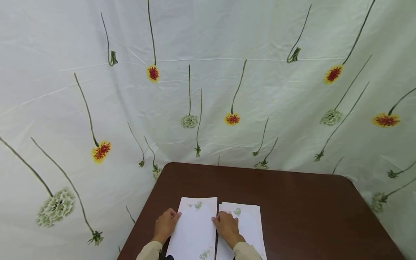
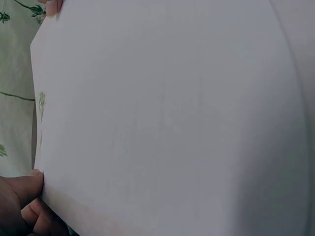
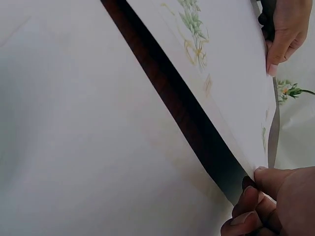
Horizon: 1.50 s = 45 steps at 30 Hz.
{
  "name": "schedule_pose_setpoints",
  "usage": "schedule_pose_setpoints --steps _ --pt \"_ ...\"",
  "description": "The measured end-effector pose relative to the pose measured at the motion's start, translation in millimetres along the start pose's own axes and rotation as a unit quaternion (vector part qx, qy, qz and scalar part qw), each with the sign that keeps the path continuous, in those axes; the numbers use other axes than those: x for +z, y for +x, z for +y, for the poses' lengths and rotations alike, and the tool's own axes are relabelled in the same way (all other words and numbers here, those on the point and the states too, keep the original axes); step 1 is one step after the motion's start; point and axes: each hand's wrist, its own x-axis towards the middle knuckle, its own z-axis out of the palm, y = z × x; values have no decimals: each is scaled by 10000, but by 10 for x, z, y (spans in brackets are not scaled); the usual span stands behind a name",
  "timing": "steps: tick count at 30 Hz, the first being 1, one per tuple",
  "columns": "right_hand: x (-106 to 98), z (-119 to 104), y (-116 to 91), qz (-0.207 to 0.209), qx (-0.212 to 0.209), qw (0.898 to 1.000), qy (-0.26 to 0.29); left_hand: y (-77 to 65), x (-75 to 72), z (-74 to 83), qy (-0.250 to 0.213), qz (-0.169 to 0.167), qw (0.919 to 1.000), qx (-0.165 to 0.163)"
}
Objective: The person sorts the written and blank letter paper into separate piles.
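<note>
A white sheet of paper (image 1: 196, 227) with small green plant prints is held by its two long edges over the table. My left hand (image 1: 166, 224) pinches its left edge, thumb on top and fingers curled beneath. At the opposite edge my right hand (image 1: 226, 226) pinches the same sheet between thumb and curled fingers, as the right wrist view shows. Beneath and beside the right hand lies a stack of similar printed paper (image 1: 250, 227). A dark gap separates the held sheet from the stack. In the left wrist view the sheet (image 2: 147, 118) fills most of the picture.
The dark brown table (image 1: 302, 209) has rounded corners and extends far to the right of the paper. Behind and around it hangs a pale cloth (image 1: 214, 43) printed with long-stemmed flowers.
</note>
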Motion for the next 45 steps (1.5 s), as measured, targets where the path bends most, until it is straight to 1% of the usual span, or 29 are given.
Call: schedule_pose_setpoints --steps 7,16,22,26,30,34,38,45 --pt "53 -82 16 -105 23 9999 -81 0 -43 -28 160 81 9998 101" --pt "142 -115 46 -200 5 9994 -275 0 -85 -31 423 212 9988 100" --pt "213 -120 51 -173 14 9972 -730 -5 -61 -59 713 319 9968 167" --pt "238 -132 54 0 -120 9941 -1076 17 -30 -95 1006 360 9937 330" --pt "248 -150 69 101 -173 9906 -1357 33 -12 -122 1167 469 9908 502" --pt "243 -160 74 117 -127 9887 -1491 33 -3 -116 1188 469 9906 489" --pt "238 -163 60 167 -161 9884 -1500 26 -5 -99 1152 410 9917 406" --pt "238 -157 57 157 -190 9887 -1482 16 2 -86 1157 358 9917 432"
